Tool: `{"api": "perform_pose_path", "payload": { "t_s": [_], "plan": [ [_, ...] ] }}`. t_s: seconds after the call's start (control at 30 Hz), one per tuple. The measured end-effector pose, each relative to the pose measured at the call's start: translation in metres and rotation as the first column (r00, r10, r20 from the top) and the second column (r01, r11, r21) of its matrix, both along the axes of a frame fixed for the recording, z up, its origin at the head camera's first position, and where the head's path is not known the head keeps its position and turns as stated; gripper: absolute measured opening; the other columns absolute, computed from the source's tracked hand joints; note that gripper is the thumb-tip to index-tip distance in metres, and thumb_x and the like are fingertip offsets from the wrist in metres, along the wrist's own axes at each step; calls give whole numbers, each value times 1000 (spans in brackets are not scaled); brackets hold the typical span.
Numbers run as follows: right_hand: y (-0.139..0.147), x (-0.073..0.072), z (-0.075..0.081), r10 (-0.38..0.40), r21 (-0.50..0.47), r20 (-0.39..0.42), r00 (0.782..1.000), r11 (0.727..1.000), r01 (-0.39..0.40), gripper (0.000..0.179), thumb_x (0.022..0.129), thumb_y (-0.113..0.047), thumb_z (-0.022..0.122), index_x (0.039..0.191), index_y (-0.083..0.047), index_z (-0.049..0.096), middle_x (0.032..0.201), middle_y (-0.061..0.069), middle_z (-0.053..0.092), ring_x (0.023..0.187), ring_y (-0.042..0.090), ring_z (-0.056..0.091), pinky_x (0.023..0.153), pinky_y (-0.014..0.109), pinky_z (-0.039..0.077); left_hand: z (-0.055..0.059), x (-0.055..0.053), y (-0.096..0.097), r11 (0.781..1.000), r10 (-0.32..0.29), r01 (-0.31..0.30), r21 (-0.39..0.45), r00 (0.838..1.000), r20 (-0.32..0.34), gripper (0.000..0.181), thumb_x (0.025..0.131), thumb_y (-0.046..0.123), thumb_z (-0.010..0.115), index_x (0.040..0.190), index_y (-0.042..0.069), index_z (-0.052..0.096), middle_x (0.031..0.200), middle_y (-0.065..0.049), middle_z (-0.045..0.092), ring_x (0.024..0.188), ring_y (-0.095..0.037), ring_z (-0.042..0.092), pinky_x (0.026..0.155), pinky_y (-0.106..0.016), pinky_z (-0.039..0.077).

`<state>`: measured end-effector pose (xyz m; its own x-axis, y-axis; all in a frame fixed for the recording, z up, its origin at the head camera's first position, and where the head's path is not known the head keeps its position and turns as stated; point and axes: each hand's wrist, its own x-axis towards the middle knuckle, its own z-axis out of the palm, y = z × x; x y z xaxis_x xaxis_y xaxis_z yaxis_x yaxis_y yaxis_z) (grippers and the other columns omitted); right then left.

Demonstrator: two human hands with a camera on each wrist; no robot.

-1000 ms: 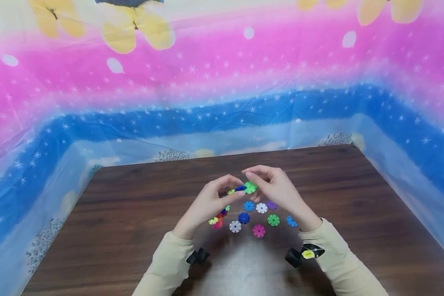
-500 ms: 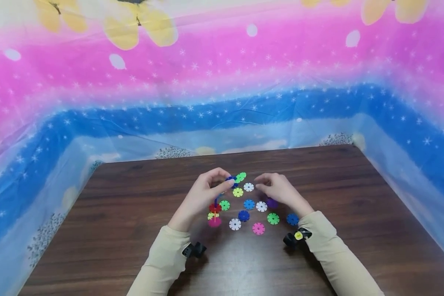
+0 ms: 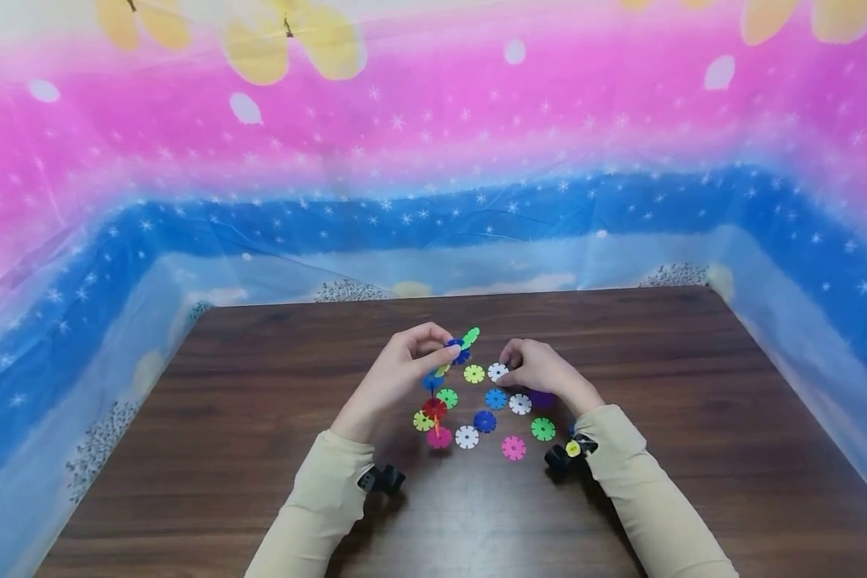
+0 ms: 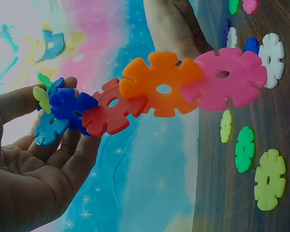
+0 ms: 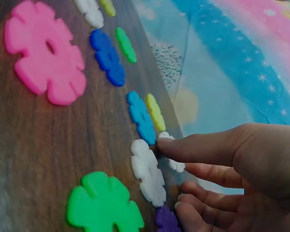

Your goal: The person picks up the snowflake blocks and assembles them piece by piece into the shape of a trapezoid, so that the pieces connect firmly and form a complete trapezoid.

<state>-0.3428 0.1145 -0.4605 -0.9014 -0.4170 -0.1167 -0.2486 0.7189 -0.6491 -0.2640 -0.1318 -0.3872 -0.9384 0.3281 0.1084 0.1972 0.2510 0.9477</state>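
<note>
My left hand (image 3: pixel 405 365) pinches a chain of slotted plastic flower discs at its blue part, above the table. In the left wrist view the chain runs through a dark blue disc (image 4: pixel 72 108), a red disc (image 4: pixel 99 116), an orange disc (image 4: pixel 152 99) and a pink disc (image 4: pixel 232 79). A light green disc (image 3: pixel 470 338) tops the chain in the head view. My right hand (image 3: pixel 545 373) pinches a white disc (image 5: pixel 176 162) low at the table, thumb on its near side and forefinger partly hidden behind it.
Loose discs lie on the brown table (image 3: pixel 274 449): a yellow one (image 3: pixel 474 373), a light blue one (image 3: pixel 496 399), a pink one (image 3: pixel 514 448), a green one (image 3: pixel 543 429) and several others. A patterned cloth (image 3: pixel 433 152) hangs behind the table.
My right hand has left the chain's green end and come down to the white disc. My left hand has drawn back left with the chain, which now hangs more upright.
</note>
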Motion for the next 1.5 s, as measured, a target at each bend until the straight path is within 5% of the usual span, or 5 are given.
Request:
{"api": "perform_pose_path", "payload": {
  "t_s": [0.27, 0.53, 0.7, 0.83, 1.5],
  "plan": [
    [9, 0, 12, 38, -204, 80, 996, 979, -21, 19, 91, -7, 72, 108, -2, 63, 90, 8, 66, 75, 22, 62, 70, 35, 55, -5, -1, -1, 997, 47, -48, -53, 999, -22, 18, 101, 24, 64, 108, 8, 65, 91, -2, 71, 89, -21, 63, 84, -37, 46],
    [12, 15, 60, 25, -494, -6, 1000, 869, -24, 29, 97, -16, 68, 124, -4, 65, 105, 15, 66, 96, 42, 66, 87, 56, 54, -6, 0, 0, 997, 39, -41, -68, 999, -28, 17, 101, 23, 65, 107, 8, 65, 91, -3, 70, 82, -20, 58, 76, -35, 44],
    [8, 30, 85, 87, -546, -61, 994, 831, -107, 27, 99, -17, 66, 123, -5, 65, 107, 15, 66, 95, 30, 69, 85, 44, 57, -5, 2, 2, 997, 40, -41, -66, 999, -10, 17, 101, 26, 64, 107, 11, 65, 89, -3, 67, 71, -28, 52, 60, -32, 42],
    [5, 38, 93, 109, -513, -98, 989, 846, -144, 24, 100, -19, 66, 121, -8, 67, 109, 10, 70, 95, 23, 69, 84, 38, 57, -2, 3, 3, 998, 42, -43, -50, 999, -14, 18, 101, 27, 63, 107, 10, 64, 87, -3, 66, 77, -41, 53, 59, -32, 43],
    [11, 54, 93, 155, -405, -106, 982, 895, -185, 20, 99, -20, 68, 117, -14, 74, 96, 1, 76, 85, 19, 73, 78, 51, 57, 3, 8, 9, 997, 50, -53, -59, 997, -53, 12, 97, 20, 69, 96, 8, 70, 84, -10, 68, 77, -32, 64, 71, -38, 54]
  ]
}}
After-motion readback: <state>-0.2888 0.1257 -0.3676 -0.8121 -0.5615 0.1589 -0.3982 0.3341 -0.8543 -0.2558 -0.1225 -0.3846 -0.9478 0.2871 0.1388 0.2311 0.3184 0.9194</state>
